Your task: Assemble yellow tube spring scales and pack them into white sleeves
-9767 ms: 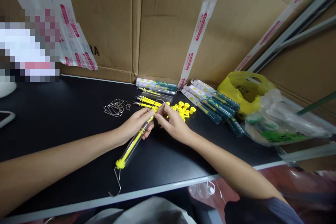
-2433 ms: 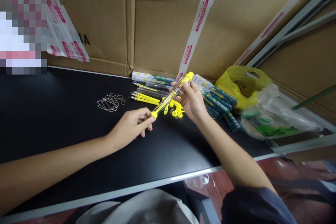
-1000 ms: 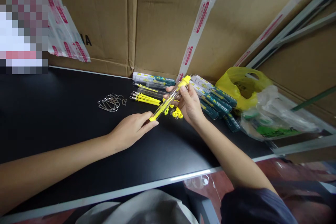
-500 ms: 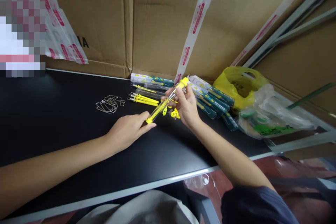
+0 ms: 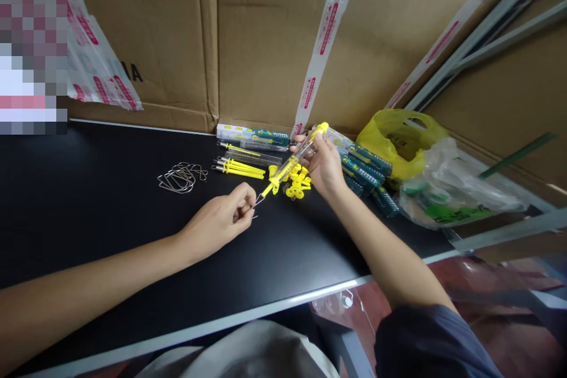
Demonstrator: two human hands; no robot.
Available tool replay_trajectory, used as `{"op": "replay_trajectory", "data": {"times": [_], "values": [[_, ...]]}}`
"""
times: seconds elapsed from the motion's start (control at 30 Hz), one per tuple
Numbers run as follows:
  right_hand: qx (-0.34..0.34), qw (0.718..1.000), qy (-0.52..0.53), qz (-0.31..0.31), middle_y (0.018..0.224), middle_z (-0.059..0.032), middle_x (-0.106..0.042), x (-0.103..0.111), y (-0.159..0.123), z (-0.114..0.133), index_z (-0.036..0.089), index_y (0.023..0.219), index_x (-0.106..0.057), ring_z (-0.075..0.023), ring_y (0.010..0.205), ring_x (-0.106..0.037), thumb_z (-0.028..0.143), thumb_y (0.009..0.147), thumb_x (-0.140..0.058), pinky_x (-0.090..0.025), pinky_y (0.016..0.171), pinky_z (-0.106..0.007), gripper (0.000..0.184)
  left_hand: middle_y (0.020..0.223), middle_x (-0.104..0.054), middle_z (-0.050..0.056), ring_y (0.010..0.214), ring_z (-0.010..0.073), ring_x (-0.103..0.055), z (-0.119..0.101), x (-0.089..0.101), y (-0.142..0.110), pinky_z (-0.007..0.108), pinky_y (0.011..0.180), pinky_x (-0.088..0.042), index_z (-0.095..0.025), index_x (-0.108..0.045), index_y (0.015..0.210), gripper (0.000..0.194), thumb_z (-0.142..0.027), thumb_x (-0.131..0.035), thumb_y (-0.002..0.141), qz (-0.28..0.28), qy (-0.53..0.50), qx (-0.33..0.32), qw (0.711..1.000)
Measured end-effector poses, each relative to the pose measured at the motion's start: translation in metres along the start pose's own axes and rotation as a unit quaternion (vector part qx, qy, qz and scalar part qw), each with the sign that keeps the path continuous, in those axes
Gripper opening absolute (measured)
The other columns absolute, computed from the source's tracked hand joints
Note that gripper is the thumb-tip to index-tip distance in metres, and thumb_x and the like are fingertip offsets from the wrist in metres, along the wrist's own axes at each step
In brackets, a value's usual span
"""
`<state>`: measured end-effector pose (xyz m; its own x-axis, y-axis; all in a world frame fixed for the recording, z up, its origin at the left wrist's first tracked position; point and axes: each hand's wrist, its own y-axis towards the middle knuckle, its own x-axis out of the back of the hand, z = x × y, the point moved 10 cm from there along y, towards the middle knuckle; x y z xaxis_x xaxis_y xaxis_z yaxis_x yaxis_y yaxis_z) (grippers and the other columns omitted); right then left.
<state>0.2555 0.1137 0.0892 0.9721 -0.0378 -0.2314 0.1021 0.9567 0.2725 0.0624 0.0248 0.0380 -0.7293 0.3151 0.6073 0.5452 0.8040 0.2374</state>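
We are holding the clear tube (image 5: 301, 152) up at a slant over the table (image 5: 199, 301), with the fingers of our right hand (image 5: 326, 168) closing around its upper part, just under the yellow cap (image 5: 322, 128). The fingers of our left hand (image 5: 234, 212) are curling together and clamping on the wire hook (image 5: 260, 201), whose bent end is poking out below them. Between the two grips, the yellow rod (image 5: 266, 189) is sticking out past the yellow collar (image 5: 275, 181) at the lower end. We are probably putting some pull on that joint, so the likeliest trouble is the thin wire slipping from our left fingertips; if something springy is tugging inside, the yellow rod could be snapping back. Pulling sideways rather than along the clear tube could be bending the wire or working the yellow collar loose. Our right fingers are gripping smooth plastic, so too light a hold could be letting it twist or slide. The small yellow parts (image 5: 299, 183) are lying beneath and just beyond the lower end, near our right fingers, and a dropped piece could be scattering them. Farther out from our left fingers, the loose hooks (image 5: 181, 178) are lying tangled, so lifting one could be dragging others along.
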Motion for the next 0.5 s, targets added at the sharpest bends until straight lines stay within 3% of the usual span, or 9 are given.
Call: {"op": "replay_trajectory", "data": {"times": [0.13,0.37,0.5], "values": [[0.027,0.999,0.003,-0.031,0.09,0.0011,-0.074,0.01,0.004,0.008,0.025,0.089,-0.051,-0.0154,0.078,-0.072,0.053,0.078,-0.066,-0.056,0.063,-0.026,0.033,0.063,-0.046,-0.008,0.055,0.0107,-0.045,-0.005,0.0,0.001,0.024,0.057,-0.031,-0.023,-0.041,0.083,0.008,-0.017,-0.045,0.085,-0.001,0.033,-0.017,0.999],[-0.041,0.997,0.027,0.054,0.092,0.0008,-0.074,-0.033,-0.023,-0.017,0.026,0.091,-0.048,-0.018,0.081,-0.073,0.05,0.077,-0.068,-0.057,0.059,-0.027,0.035,0.062,-0.046,-0.008,0.054,0.0109,-0.045,0.001,0.002,-0.002,0.024,0.056,-0.03,-0.023,-0.041,0.081,0.008,-0.017,-0.045,0.084,-0.014,0.059,-0.008,0.998],[-0.005,1.0,0.013,0.02,0.094,0.0005,-0.074,-0.014,-0.01,-0.005,0.026,0.091,-0.047,-0.0164,0.078,-0.073,0.051,0.079,-0.067,-0.056,0.059,-0.027,0.034,0.063,-0.046,-0.007,0.054,0.0104,-0.044,-0.004,0.002,-0.002,0.023,0.055,-0.03,-0.023,-0.042,0.08,0.008,-0.016,-0.044,0.084,-0.008,0.058,-0.026,0.998]]}}
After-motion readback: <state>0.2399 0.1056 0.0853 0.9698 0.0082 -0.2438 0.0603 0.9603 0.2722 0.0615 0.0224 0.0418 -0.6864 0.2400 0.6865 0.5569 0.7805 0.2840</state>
